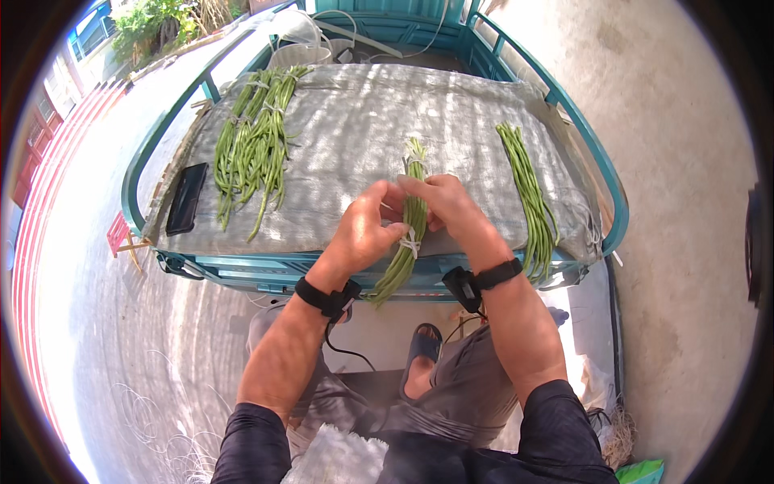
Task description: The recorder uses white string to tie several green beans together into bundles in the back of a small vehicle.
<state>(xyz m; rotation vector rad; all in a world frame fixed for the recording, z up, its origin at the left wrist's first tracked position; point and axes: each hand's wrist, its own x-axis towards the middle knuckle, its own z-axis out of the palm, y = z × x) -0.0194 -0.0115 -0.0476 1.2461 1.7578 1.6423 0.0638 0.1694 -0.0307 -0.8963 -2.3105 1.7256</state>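
Observation:
A bundle of green long beans [414, 211] lies lengthwise in front of me, its lower ends hanging past the front edge of the cloth. Pale ties circle it near the top and lower down. My left hand [367, 230] grips the bundle from its left side, thumb close to the lower tie. From the other side, my right hand [450, 206] closes on the beans a little higher, its fingers partly hidden by them. Several tied long bean bundles [256, 145] rest at the left. A loose-looking bunch of long beans [528, 194] lies at the right, with no tie visible.
Grey cloth [355, 105] covers the bed of a teal cart, edged by a curved side rail [580, 113]. A black phone [187, 199] lies at the cloth's left edge. Behind the cloth stands a white bucket [300, 55]. Loose strings [173, 431] trail on the ground.

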